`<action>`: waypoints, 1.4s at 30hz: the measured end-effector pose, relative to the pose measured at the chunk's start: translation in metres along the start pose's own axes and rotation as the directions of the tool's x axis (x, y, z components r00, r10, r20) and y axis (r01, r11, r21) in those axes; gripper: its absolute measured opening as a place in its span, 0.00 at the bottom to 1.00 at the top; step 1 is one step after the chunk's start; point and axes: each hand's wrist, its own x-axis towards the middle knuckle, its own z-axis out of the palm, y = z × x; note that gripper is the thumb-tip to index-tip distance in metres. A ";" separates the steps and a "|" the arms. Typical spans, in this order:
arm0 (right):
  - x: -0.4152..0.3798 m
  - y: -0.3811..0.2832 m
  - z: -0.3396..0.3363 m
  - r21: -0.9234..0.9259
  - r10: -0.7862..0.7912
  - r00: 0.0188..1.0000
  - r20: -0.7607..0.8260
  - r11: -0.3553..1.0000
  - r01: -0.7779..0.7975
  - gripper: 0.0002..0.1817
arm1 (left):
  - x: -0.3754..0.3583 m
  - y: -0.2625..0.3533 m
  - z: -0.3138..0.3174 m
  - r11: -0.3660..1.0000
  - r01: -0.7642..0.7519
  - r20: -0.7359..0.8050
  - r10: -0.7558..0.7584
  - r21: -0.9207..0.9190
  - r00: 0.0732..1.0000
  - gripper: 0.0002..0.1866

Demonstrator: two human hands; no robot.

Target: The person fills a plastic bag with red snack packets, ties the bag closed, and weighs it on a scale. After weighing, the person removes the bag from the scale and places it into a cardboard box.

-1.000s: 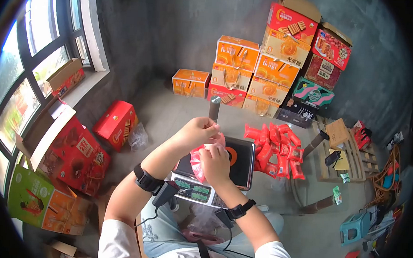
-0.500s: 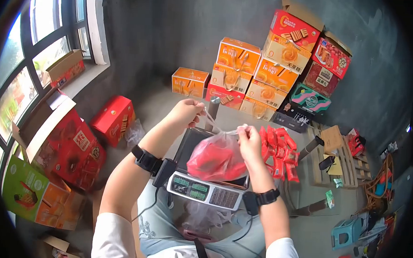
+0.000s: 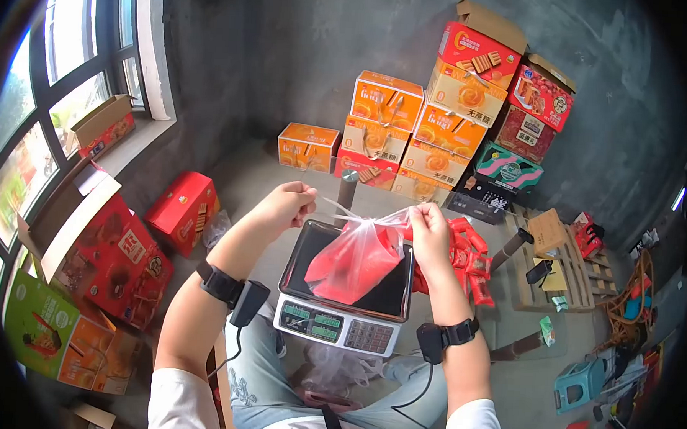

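A clear plastic bag [image 3: 357, 263] with red packets in it rests on the black pan of a digital weighing scale [image 3: 339, 322]. Its neck is gathered, with the two handles drawn out to either side. My left hand [image 3: 289, 204] is closed at the end of one handle, up and left of the bag. The other handle is pinched by my right hand [image 3: 430, 234], above the pan's right edge. Just beyond that hand, several red wrapped packets [image 3: 470, 258] lie in a pile on the glass table, partly hidden by it.
Orange and red cartons [image 3: 387, 101] are stacked against the far wall. On the left stand a large open red box [image 3: 119, 258] and a green carton [image 3: 40, 316]. A wooden pallet [image 3: 547, 285] and a blue stool [image 3: 580, 386] are at the right. Crumpled plastic bags [image 3: 341, 364] lie below the scale.
My hands have moved apart, stretching the bag's handles sideways and cinching its neck. The bag now sits lower and tighter around the packets. The camera view has shifted slightly.
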 end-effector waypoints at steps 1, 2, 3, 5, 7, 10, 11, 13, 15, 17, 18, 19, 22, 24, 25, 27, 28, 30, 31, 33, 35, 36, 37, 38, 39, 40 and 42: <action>0.004 0.000 -0.002 0.042 0.009 1.000 0.002 0.999 -0.009 0.06 | 0.004 -0.005 -0.005 0.999 -0.012 0.009 0.012 -0.030 1.000 0.09; 0.003 -0.004 -0.002 0.038 0.043 0.999 0.011 0.998 -0.043 0.06 | -0.007 0.000 -0.002 1.000 0.008 -0.020 -0.008 -0.025 1.000 0.07; 0.003 -0.004 -0.006 0.034 0.041 0.999 0.008 0.999 -0.042 0.06 | -0.007 -0.005 -0.004 1.000 0.006 -0.016 -0.007 -0.027 1.000 0.07; 0.003 0.000 -0.013 0.019 0.110 0.994 0.026 0.994 -0.110 0.06 | -0.005 -0.021 -0.017 0.999 0.042 -0.023 -0.043 -0.030 0.999 0.07; 0.005 0.012 -0.022 -0.001 0.076 0.997 -0.001 0.997 -0.076 0.06 | -0.009 -0.033 -0.026 0.997 0.066 -0.028 -0.067 -0.039 0.997 0.07; 0.004 0.016 -0.030 0.010 0.116 0.993 -0.015 0.993 -0.115 0.06 | -0.013 -0.044 -0.044 0.998 0.035 -0.018 -0.036 -0.047 0.999 0.08; 0.003 0.016 -0.029 0.009 0.113 0.993 -0.013 0.994 -0.113 0.06 | -0.013 -0.047 -0.048 0.999 0.037 -0.026 -0.037 0.001 0.999 0.08; 0.001 0.017 -0.028 0.005 0.199 0.980 0.003 0.980 -0.199 0.06 | -0.012 -0.051 -0.051 0.998 0.039 -0.036 -0.037 0.049 0.999 0.08; 0.000 0.028 -0.031 -0.011 0.222 0.975 0.007 0.975 -0.222 0.05 | -0.009 -0.053 -0.050 0.984 -0.003 -0.064 0.015 0.178 0.998 0.09; 0.005 0.039 -0.030 -0.023 0.243 0.970 0.013 0.970 -0.243 0.05 | 0.000 -0.051 -0.046 0.963 -0.084 -0.095 0.111 0.255 0.989 0.10; 0.006 0.043 -0.029 -0.031 0.233 0.972 0.019 0.972 -0.233 0.05 | 0.006 -0.052 -0.043 0.932 -0.153 -0.117 0.201 0.330 0.973 0.10; 0.005 0.047 -0.029 -0.041 0.227 0.974 0.025 0.973 -0.226 0.05 | 0.015 -0.054 -0.040 0.933 -0.145 -0.120 0.194 0.330 0.974 0.10; 0.005 0.042 -0.030 -0.043 0.286 0.957 0.047 0.958 -0.284 0.04 | 0.043 -0.052 -0.026 0.883 -0.269 -0.159 0.351 0.386 0.923 0.10; 0.001 0.046 -0.035 -0.069 0.314 0.949 0.044 0.948 -0.310 0.04 | 0.050 -0.058 -0.011 0.808 -0.435 -0.141 0.522 0.397 0.841 0.11; -0.004 0.052 -0.036 -0.071 0.327 0.944 0.042 0.944 -0.324 0.04 | 0.050 -0.064 -0.004 0.815 -0.425 -0.140 0.510 0.394 0.849 0.11; -0.013 0.066 -0.040 0.021 0.323 0.946 0.011 0.946 -0.323 0.05 | 0.048 -0.077 0.006 0.838 -0.455 -0.184 0.519 0.301 0.835 0.10; -0.020 0.076 -0.042 0.030 0.365 0.931 0.006 0.931 -0.365 0.06 | 0.046 -0.088 0.010 0.883 -0.410 -0.206 0.456 0.230 0.866 0.10; -0.034 0.083 -0.048 0.046 0.403 0.915 0.005 0.914 -0.402 0.06 | 0.034 -0.103 0.016 0.927 -0.341 -0.230 0.370 0.158 0.900 0.10; -0.040 0.087 -0.051 0.064 0.436 0.900 0.007 0.898 -0.436 0.06 | 0.029 -0.112 0.019 0.959 -0.271 -0.249 0.284 0.086 0.926 0.10; -0.051 0.093 -0.058 0.048 0.470 0.882 0.017 0.881 -0.470 0.06 | 0.021 -0.134 0.021 0.973 -0.224 -0.210 0.230 0.050 0.950 0.10; -0.060 0.099 -0.062 0.062 0.516 0.856 0.034 0.854 -0.517 0.06 | 0.012 -0.152 0.025 0.983 -0.181 -0.155 0.178 -0.003 0.972 0.10; -0.062 0.104 -0.064 0.063 0.523 0.852 0.031 0.849 -0.524 0.06 | 0.007 -0.161 0.028 0.988 -0.156 -0.144 0.153 -0.009 0.978 0.10; -0.063 0.113 -0.065 0.103 0.521 0.853 -0.032 0.851 -0.515 0.06 | 0.003 -0.173 0.031 0.986 -0.164 -0.146 0.160 -0.017 0.976 0.10; -0.064 0.120 -0.066 0.141 0.519 0.849 -0.097 0.852 -0.505 0.06 | -0.001 -0.180 0.035 0.989 -0.147 -0.146 0.144 -0.005 0.979 0.10; -0.060 0.127 -0.071 0.171 0.515 0.851 -0.108 0.852 -0.494 0.07 | -0.005 -0.186 0.040 0.991 -0.131 -0.146 0.130 0.007 0.981 0.10; -0.054 0.133 -0.075 0.217 0.513 0.848 -0.133 0.850 -0.480 0.07 | -0.007 -0.191 0.046 0.991 -0.134 -0.132 0.134 0.011 0.982 0.10; -0.041 0.140 -0.083 0.236 0.492 0.850 -0.186 0.863 -0.448 0.09 | -0.005 -0.209 0.055 0.975 -0.193 -0.055 0.200 0.112 0.978 0.10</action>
